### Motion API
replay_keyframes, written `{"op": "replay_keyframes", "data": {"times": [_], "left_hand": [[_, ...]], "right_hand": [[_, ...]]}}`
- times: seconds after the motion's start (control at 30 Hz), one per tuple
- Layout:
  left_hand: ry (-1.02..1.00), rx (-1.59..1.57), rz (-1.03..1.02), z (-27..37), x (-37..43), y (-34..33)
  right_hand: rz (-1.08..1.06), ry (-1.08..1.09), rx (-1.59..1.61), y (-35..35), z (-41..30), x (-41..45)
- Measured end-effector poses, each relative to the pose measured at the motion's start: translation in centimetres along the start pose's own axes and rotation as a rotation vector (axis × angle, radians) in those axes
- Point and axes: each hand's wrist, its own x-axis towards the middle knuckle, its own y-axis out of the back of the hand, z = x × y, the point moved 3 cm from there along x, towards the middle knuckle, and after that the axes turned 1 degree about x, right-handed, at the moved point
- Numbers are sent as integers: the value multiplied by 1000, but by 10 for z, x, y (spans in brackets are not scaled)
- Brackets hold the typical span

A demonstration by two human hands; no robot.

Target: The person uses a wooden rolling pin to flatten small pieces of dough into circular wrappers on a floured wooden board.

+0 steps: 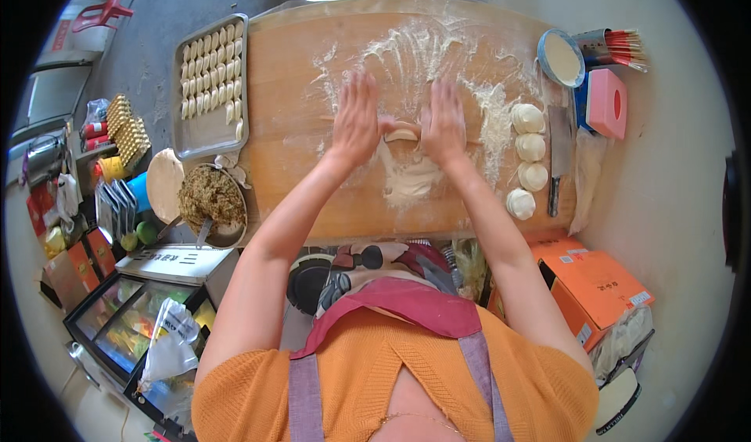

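My left hand (pixel 356 113) and my right hand (pixel 444 119) lie palms down on a thin wooden rolling pin (pixel 405 126), fingers stretched forward and blurred. Most of the pin is hidden under them. Between my hands, a small piece of pale dough (pixel 402 136) shows at the pin's near side. Loose flour (pixel 410 187) is spread in front of it on the wooden board (pixel 287 166). To the right stand several stacks of round dough wrappers (pixel 533 177) in a column.
A metal tray (pixel 208 140) of shaped dumplings sits at the left, with a bowl of chopped filling (pixel 211 198) nearer me. A cleaver (pixel 559 148) lies at the right edge, below a flour bowl (pixel 562 59) and a pink tissue box (pixel 607 104). Orange cartons (pixel 592 278) stand below right.
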Motion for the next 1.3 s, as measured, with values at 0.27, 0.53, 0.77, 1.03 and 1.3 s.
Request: {"op": "replay_keyframes", "data": {"times": [0.27,0.53,0.77,1.03,1.3], "left_hand": [[62,1,36,10,-29,-2],[-9,-200,45,52,-133,7],[158,-251,108,91,-160,27],[338,-319,73,136,-205,65],[607,-537,290,134,-229,94]], "right_hand": [[108,-214,218,2,-10,-35],[53,-289,221,40,-53,-66],[123,-435,429,77,-9,-116],[330,-816,302,220,165,-267],[92,-438,227,198,63,-231]]}}
